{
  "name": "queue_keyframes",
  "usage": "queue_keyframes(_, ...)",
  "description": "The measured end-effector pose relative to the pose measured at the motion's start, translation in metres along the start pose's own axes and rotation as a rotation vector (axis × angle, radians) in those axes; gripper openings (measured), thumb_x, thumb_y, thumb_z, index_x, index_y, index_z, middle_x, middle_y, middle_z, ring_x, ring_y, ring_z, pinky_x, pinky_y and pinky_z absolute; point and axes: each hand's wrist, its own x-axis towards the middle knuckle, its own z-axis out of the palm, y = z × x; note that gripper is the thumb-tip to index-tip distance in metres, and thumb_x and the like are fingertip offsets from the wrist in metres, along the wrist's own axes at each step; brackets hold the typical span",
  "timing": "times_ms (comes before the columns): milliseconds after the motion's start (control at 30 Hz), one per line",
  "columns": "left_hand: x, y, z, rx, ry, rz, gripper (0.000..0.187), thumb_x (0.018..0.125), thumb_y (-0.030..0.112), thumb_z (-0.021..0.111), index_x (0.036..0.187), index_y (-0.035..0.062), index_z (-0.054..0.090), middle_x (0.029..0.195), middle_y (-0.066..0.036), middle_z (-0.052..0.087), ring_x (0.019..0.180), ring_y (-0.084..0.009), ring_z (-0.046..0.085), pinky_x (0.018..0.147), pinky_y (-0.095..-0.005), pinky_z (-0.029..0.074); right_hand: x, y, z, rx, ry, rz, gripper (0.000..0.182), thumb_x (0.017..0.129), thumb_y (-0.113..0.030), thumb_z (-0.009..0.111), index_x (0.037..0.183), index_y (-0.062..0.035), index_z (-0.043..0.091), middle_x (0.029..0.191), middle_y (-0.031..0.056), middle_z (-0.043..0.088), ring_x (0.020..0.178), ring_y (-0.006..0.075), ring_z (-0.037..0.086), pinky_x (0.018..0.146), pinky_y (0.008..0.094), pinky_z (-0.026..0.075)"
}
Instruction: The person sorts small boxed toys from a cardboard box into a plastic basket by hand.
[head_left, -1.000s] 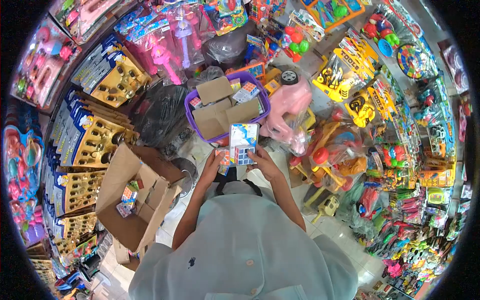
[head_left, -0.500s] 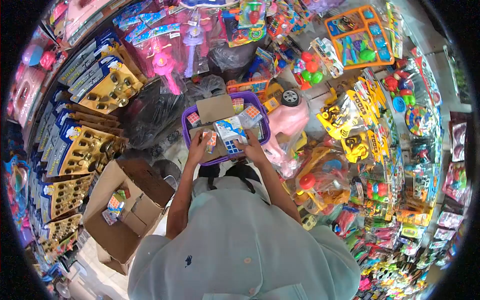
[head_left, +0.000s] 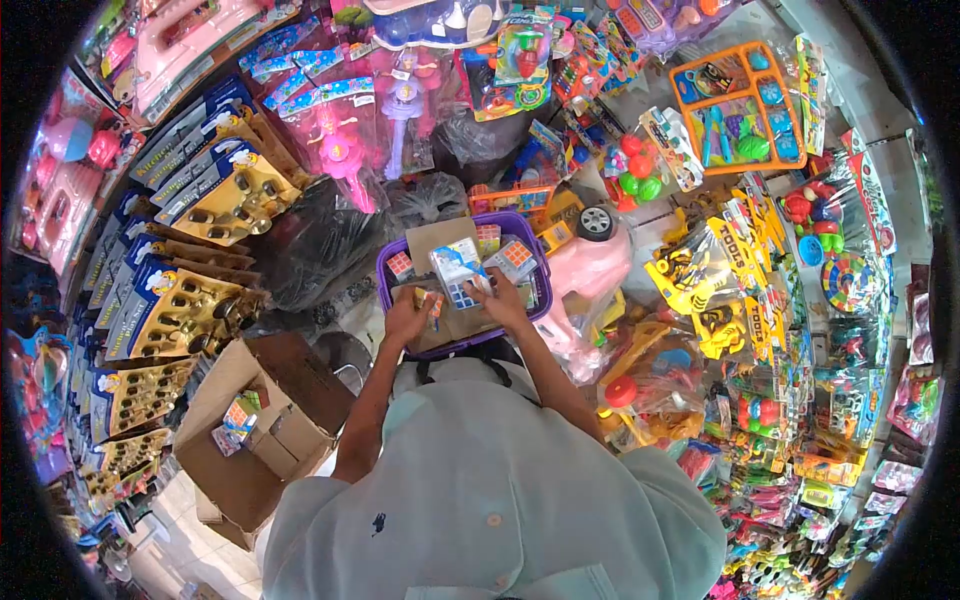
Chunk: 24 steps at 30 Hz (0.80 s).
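Note:
In front of me is a purple basket (head_left: pixel 546 290) with a small cardboard carton (head_left: pixel 428 240) in it. My left hand (head_left: pixel 406 318) is closed around a small boxed puzzle cube (head_left: pixel 432 304) with orange on its packaging, partly covered by my fingers. My right hand (head_left: pixel 501 300) grips a white-and-blue cube box (head_left: pixel 458 262) by its lower right side, over the carton. Around these in the basket lie more cube boxes, one with an orange-and-white grid (head_left: pixel 400 264) at the left and another (head_left: pixel 515 256) at the right.
An open cardboard box (head_left: pixel 205 465) with a few cube packages (head_left: pixel 240 416) stands to my left. Carded kitchen playsets (head_left: pixel 190 310) line the left side. A pink wheeled toy (head_left: pixel 592 270) sits right of the basket, beside bagged yellow tool toys (head_left: pixel 715 265).
The white-and-blue box has tilted more upright in my right hand. The left hand's box has turned slightly. The whole view has shifted, with the basket a little lower and to the right.

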Motion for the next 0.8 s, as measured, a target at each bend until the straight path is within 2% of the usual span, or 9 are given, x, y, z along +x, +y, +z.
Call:
queue_keyframes(33,0.000,0.002,0.001,0.015,0.015,0.039,0.067,0.086,0.058,0.057,0.118,-0.0008,0.053,0.110,-0.023,0.061,0.102,-0.0393,0.060,0.087,-0.0436,0.047,-0.003,-0.008,0.000,0.093,-0.007,0.063,0.064,0.075,-0.048,0.076,0.110,0.0019,0.056,0.105,0.0196,0.064,0.097,0.0288,0.062,0.085,0.0389,0.048)
queue_keyframes(67,0.000,0.004,0.001,0.015,0.015,0.038,0.067,0.086,0.058,0.057,0.118,-0.0008,0.053,0.110,-0.023,0.061,0.102,-0.0393,0.060,0.087,-0.0436,0.047,0.000,-0.004,0.002,0.093,-0.008,0.063,0.064,0.075,-0.048,0.076,0.110,0.0019,0.056,0.105,0.0196,0.064,0.097,0.0288,0.062,0.085,0.0389,0.048)
queue_keyframes(267,-0.007,0.010,-0.005,0.020,0.046,0.150,0.067,0.084,0.054,0.061,0.119,-0.0019,0.050,0.114,-0.026,0.058,0.102,-0.0421,0.059,0.085,-0.0461,0.048,0.008,0.025,0.016,0.104,0.054,0.024,0.059,0.080,-0.044,0.072,0.111,0.0044,0.059,0.099,0.0195,0.066,0.093,0.0280,0.063,0.081,0.0381,0.049)
queue_keyframes(333,-0.003,0.004,-0.007,0.025,0.067,0.273,0.063,0.081,0.045,0.069,0.119,-0.0019,0.050,0.115,-0.024,0.057,0.098,-0.0376,0.061,0.083,-0.0432,0.049,0.019,0.049,0.019,0.084,0.069,-0.120,0.046,0.086,-0.028,0.070,0.114,0.0056,0.057,0.088,0.0104,0.066,0.065,0.0167,0.062,0.058,0.0275,0.052)
queue_keyframes(367,-0.003,0.005,-0.008,0.026,0.065,0.276,0.063,0.081,0.045,0.069,0.119,-0.0019,0.050,0.115,-0.024,0.057,0.098,-0.0376,0.061,0.083,-0.0432,0.049,0.025,0.063,0.020,0.086,0.072,-0.120,0.046,0.086,-0.028,0.070,0.114,0.0056,0.057,0.088,0.0104,0.066,0.065,0.0167,0.062,0.058,0.0275,0.052)
queue_keyframes(467,-0.007,0.000,-0.009,-0.177,0.058,0.206,0.059,0.079,0.035,0.075,0.118,-0.0020,0.051,0.112,-0.021,0.057,0.092,-0.0313,0.062,0.079,-0.0397,0.051,0.027,0.076,0.021,-0.156,0.166,-0.182,0.041,0.087,-0.025,0.069,0.114,0.0036,0.058,0.097,0.0144,0.065,0.072,0.0173,0.064,0.059,0.0279,0.052)
queue_keyframes(667,-0.007,-0.012,0.008,-0.220,0.000,0.095,0.048,0.076,0.022,0.077,0.111,0.0004,0.053,0.108,-0.018,0.057,0.087,-0.0268,0.060,0.075,-0.0369,0.051,0.003,0.048,0.015,-0.279,0.265,-0.264,0.045,0.087,-0.025,0.066,0.126,-0.0062,0.055,0.122,0.0209,0.053,0.105,0.0333,0.059,0.082,0.0408,0.052)
queue_keyframes(733,0.001,-0.026,0.027,-0.183,0.014,0.370,0.045,0.072,0.015,0.077,0.108,0.0027,0.054,0.104,-0.015,0.055,0.084,-0.0257,0.059,0.072,-0.0352,0.051,-0.005,0.032,0.016,-0.239,0.298,-0.203,0.045,0.088,-0.026,0.063,0.130,-0.0126,0.053,0.125,0.0194,0.052,0.112,0.0379,0.054,0.091,0.0441,0.047)
queue_keyframes(800,-0.009,0.002,0.018,-0.161,-0.004,0.350,0.043,0.072,0.012,0.077,0.107,0.0036,0.054,0.102,-0.014,0.053,0.083,-0.0258,0.059,0.070,-0.0350,0.051,-0.010,0.022,0.015,-0.298,0.250,-0.201,0.043,0.090,-0.027,0.060,0.129,-0.0120,0.054,0.128,0.0200,0.049,0.111,0.0391,0.055,0.090,0.0452,0.048)
